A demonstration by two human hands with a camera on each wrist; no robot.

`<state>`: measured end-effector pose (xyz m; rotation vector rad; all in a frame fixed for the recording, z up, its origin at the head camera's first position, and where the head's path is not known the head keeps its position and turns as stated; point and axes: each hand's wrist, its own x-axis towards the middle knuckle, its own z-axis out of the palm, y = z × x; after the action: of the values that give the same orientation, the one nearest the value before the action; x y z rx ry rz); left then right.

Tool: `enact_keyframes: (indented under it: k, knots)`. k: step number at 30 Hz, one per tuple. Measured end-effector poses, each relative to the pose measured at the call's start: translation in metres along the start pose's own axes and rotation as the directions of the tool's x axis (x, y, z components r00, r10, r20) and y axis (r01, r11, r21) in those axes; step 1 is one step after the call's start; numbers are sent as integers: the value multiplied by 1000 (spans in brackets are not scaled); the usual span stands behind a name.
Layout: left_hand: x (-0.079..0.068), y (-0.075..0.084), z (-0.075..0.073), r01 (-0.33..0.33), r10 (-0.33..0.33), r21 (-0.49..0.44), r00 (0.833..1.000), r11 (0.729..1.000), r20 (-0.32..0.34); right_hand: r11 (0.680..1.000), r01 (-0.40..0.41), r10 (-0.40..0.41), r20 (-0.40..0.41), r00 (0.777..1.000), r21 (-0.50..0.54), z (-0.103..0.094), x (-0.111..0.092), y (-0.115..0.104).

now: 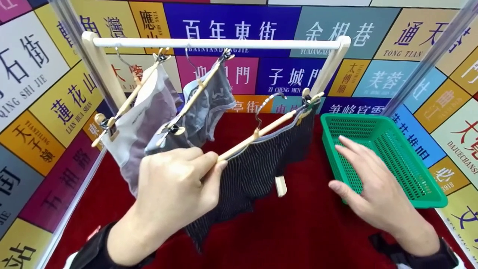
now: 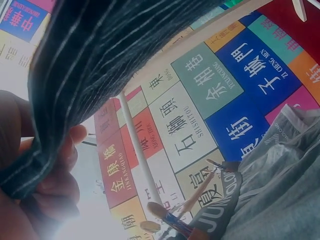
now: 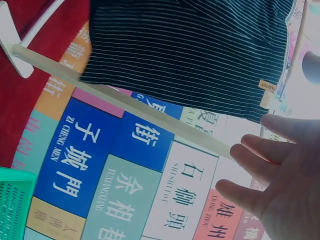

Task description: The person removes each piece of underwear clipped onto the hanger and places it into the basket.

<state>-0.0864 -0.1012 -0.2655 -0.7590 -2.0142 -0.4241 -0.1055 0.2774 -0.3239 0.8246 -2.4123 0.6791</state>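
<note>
My left hand (image 1: 175, 186) grips the near end of a wooden clip hanger (image 1: 276, 121), which is tilted with its far end up to the right. From it hang black boxer shorts (image 1: 257, 172) with thin pale stripes; a clip shows at the far end, while the near one is hidden by my fingers. The hanger's metal hook (image 1: 259, 108) points up, apart from the rail. My right hand (image 1: 373, 186) holds nothing, its fingers spread in front of the green basket. In the right wrist view the striped shorts (image 3: 190, 55) hang just beyond my right fingertips (image 3: 270, 120).
A wooden rack has a white rail (image 1: 224, 43) across the back. On it hang grey briefs (image 1: 216, 101) and a pale grey-mauve pair (image 1: 157, 101), both on clip hangers. The green basket (image 1: 330, 149) stands at right on the red cloth (image 1: 298, 231). Lettered panels surround the table.
</note>
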Motion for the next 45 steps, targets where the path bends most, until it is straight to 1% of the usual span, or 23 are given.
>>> enact_keyframes:
  k: [5,9,16,22,28,31,35,40,45]
  knots:
    - [0,4,-1,-35,34,-8,999,999,-4,1000,14,-12,-56,998,24,-4,12,-1]
    - [-4,6,3,-52,52,-14,999,999,0,999,33,-29,-94,995,41,-6,20,-2]
    - [-11,6,10,-73,73,-19,997,997,14,997,28,-19,-127,992,69,-10,34,-3]
    - [-13,7,14,-96,96,-21,995,995,6,995,0,11,-107,994,96,-11,48,-1]
    - [-11,9,16,-123,123,-42,992,992,-7,989,-41,51,-66,996,142,-10,55,-4]
    - [-10,10,17,-139,138,-55,990,989,-20,985,-29,38,-51,998,172,-8,57,-3]
    - [-10,10,19,-153,151,-62,988,986,-34,972,-8,21,-55,998,235,-6,58,0]
    - [-11,9,23,-155,154,-70,988,985,-24,956,-7,31,-75,997,295,-4,56,0]
    - [-14,5,27,-145,146,-74,989,987,7,943,-5,34,-83,996,331,-3,53,0]
